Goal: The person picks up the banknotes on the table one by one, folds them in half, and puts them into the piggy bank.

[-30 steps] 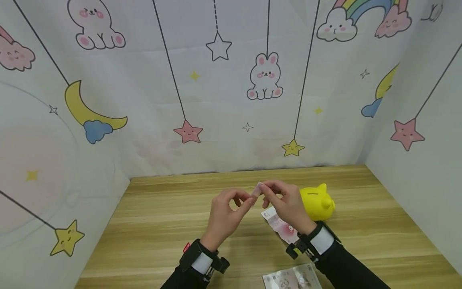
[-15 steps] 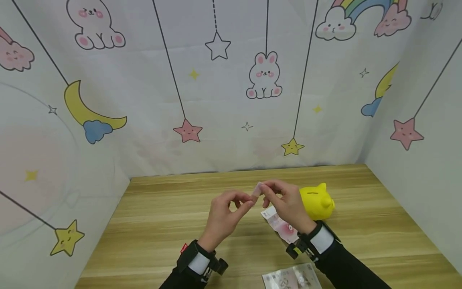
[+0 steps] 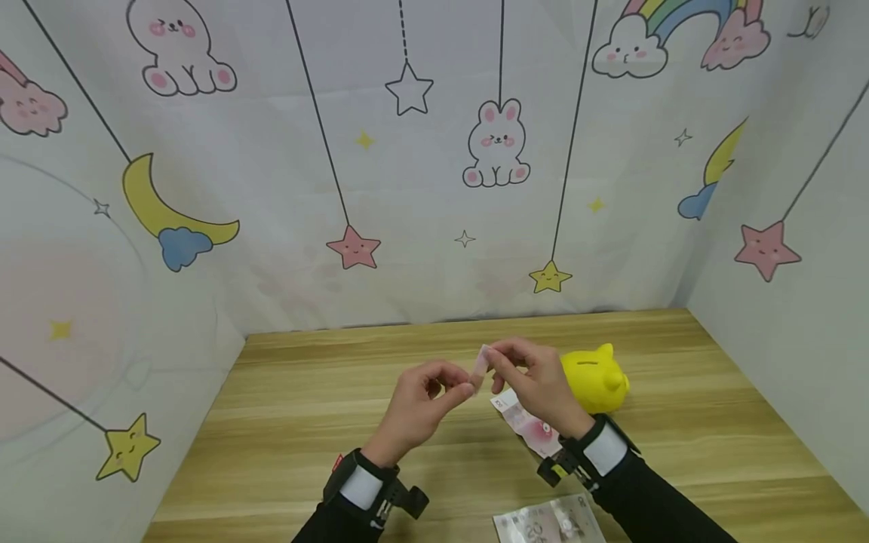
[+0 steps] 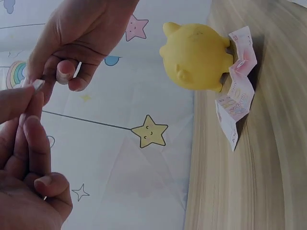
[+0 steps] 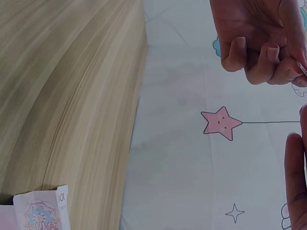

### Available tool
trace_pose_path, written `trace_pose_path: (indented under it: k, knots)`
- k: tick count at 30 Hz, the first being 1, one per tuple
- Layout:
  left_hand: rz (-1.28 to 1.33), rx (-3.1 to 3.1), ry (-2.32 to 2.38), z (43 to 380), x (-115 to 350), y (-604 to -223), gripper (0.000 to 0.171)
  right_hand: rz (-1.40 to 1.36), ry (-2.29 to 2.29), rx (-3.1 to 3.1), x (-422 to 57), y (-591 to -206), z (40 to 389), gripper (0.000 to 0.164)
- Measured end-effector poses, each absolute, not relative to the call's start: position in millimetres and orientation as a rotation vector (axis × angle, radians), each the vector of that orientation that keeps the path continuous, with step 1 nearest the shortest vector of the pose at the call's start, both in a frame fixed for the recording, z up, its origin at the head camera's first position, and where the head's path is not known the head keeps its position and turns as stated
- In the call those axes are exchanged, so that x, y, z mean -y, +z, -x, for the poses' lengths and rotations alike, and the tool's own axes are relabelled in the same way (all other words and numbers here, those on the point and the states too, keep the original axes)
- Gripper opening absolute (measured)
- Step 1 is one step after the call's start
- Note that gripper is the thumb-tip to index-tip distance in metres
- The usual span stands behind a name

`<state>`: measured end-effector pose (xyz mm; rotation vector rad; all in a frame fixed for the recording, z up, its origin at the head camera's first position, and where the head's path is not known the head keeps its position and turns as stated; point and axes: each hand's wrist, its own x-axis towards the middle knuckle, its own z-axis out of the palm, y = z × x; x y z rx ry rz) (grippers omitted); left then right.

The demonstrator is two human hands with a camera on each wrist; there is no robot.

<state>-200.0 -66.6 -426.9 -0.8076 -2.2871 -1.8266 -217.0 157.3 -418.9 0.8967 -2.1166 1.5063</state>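
Pink strip between both hands, aloft

Fingertips close together, a person's left hand and right hand each pinch between thumb and fingers, near the centre of the head view.

The dark-sleeved left arm rises from the bottom centre of the frame, while the dark-sleeved right arm slants in from the lower right; the left wrist sits a little lower than the right wrist. In the left wrist view, the left hand fills the lower left, palm partly showing and outer fingers bent, as the right hand reaches down from the top, its outer fingers curled. In the right wrist view, the left hand is at upper right; only part of the right hand shows at the right edge.
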Motion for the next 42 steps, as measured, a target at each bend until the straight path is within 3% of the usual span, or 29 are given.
trace_pose_path:
  k: [17,27,42]
  knots:
    - [0.785,2.276,-1.634,201.3,60.1,-434.3,0.004,-0.922,1.537,2.178,-162.3,-418.3,212.7,0.017]
    - [0.828,2.223,-1.355,196.4,48.5,-434.2,0.005,-0.878,1.541,2.173,-164.1,-419.4,213.3,0.003]
    - [0.776,2.322,-1.658,212.9,47.0,-444.7,0.006,-0.945,1.415,2.351,-184.0,-411.7,211.7,0.018]
